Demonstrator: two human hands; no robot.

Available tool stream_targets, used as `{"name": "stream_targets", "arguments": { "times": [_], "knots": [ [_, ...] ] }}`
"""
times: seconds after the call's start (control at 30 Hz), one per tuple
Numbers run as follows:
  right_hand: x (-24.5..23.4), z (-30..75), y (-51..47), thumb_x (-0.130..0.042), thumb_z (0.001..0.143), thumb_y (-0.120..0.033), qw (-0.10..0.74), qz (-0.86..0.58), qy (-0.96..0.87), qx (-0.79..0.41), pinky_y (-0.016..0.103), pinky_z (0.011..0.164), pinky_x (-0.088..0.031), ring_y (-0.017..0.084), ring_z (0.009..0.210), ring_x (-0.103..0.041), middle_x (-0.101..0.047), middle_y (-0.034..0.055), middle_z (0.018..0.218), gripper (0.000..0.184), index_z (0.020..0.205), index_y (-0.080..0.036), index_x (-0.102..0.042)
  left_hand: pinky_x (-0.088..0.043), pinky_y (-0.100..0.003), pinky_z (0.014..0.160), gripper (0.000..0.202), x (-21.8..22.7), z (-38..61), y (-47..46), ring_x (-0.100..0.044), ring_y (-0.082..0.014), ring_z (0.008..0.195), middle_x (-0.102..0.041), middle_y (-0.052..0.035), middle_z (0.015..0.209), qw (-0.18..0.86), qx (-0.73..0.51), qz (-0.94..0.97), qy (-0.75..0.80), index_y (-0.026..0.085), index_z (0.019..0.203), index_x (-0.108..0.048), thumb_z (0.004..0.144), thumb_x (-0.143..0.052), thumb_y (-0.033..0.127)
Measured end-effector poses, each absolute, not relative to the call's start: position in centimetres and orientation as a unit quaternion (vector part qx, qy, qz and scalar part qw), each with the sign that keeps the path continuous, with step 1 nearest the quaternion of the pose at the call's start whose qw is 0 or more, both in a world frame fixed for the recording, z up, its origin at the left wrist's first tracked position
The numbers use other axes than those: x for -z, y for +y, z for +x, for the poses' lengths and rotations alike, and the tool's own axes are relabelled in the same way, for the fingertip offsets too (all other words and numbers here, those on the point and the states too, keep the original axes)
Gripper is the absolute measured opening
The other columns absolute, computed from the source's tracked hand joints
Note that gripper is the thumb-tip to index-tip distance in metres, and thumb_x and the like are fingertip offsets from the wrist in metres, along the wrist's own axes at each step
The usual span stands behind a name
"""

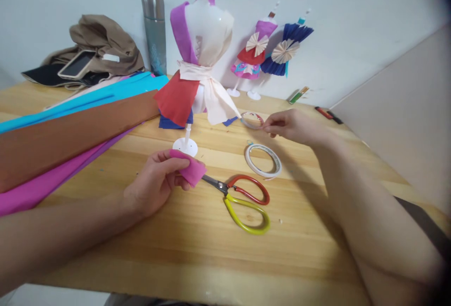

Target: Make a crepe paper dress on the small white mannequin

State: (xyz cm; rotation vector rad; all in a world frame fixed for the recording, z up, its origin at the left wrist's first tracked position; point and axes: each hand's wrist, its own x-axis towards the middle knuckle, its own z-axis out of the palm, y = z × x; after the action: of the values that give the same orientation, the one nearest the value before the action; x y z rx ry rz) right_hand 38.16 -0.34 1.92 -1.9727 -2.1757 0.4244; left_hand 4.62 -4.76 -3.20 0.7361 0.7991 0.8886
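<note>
My left hand (155, 184) is closed on a small folded piece of pink crepe paper (192, 168), held just above the wooden table (158, 249). My right hand (291, 126) reaches further back and pinches a thin tape roll (251, 120) beside the skirt of a white mannequin (204, 57). The mannequin wears purple, cream, red and blue paper. Scissors (244, 200) with red and yellow handles lie between my hands, blades pointing at the pink paper. A second white tape roll (263, 160) lies flat just behind the scissors.
Long folded crepe sheets, brown (70, 132), cyan (91, 99) and magenta (31, 191), cover the table's left. Two small dressed mannequins (271, 52) stand at the back wall. A steel flask (155, 33), a beige garment with a phone (77, 64), and small items (299, 94) sit along the back.
</note>
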Motion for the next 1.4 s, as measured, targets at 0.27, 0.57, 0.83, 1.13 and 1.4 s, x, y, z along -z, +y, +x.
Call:
{"name": "stream_targets", "arguments": {
  "times": [0.27,0.57,0.83,1.13,1.4],
  "knots": [
    [1.6,33.8,1.4,-0.056,0.093,-0.035,0.154,-0.584,-0.789,-0.109,0.028,0.078,-0.048,0.019,0.089,-0.066,-0.074,0.0102,0.102,0.029,0.101,-0.015,-0.076,-0.046,-0.02,0.044,0.011,3.0,4.8,-4.8,-0.058,-0.0107,0.048,-0.072,-0.0065,0.063,0.763,-0.408,0.334,0.374,0.012,0.059,-0.073,0.058,-0.08,0.019],
    [3.1,32.2,2.9,-0.054,0.093,-0.029,0.086,-0.549,-0.831,-0.027,0.04,0.088,-0.048,0.027,0.095,-0.067,-0.075,0.0077,0.095,0.023,0.084,-0.024,-0.074,-0.045,-0.021,0.045,0.01,3.3,4.8,-4.8,-0.06,-0.0122,0.05,-0.073,-0.0077,0.064,0.768,-0.405,0.332,0.369,0.012,0.061,-0.074,0.059,-0.08,0.019],
    [0.4,36.4,2.2,-0.063,0.084,-0.035,0.026,-0.596,-0.799,-0.081,0.029,0.058,-0.043,0.017,0.063,-0.06,-0.068,0.0021,0.068,0.021,0.071,-0.02,-0.069,-0.046,-0.02,0.045,0.01,3.2,4.8,-4.7,-0.06,-0.0119,0.05,-0.072,-0.0068,0.063,0.769,-0.402,0.334,0.369,0.012,0.061,-0.074,0.058,-0.08,0.019],
    [0.5,35.1,1.7,-0.056,0.084,-0.028,0.007,-0.582,-0.806,-0.104,0.034,0.067,-0.046,0.02,0.068,-0.059,-0.064,0.0035,0.068,0.022,0.063,-0.023,-0.06,-0.046,-0.02,0.045,0.012,3.3,4.8,-4.8,-0.06,-0.0124,0.05,-0.072,-0.0078,0.063,0.767,-0.406,0.332,0.371,0.011,0.061,-0.074,0.056,-0.082,0.02],
    [0.7,36.4,2.2,-0.061,0.08,-0.053,0.092,-0.631,-0.754,-0.16,0.036,0.057,-0.041,0.022,0.064,-0.057,-0.064,0.0063,0.067,0.033,0.066,-0.024,-0.062,-0.047,-0.02,0.045,0.016,3.1,4.8,-4.7,-0.059,-0.0117,0.049,-0.073,-0.0075,0.063,0.772,-0.399,0.337,0.364,0.012,0.059,-0.075,0.053,-0.084,0.023]
  ]
}}
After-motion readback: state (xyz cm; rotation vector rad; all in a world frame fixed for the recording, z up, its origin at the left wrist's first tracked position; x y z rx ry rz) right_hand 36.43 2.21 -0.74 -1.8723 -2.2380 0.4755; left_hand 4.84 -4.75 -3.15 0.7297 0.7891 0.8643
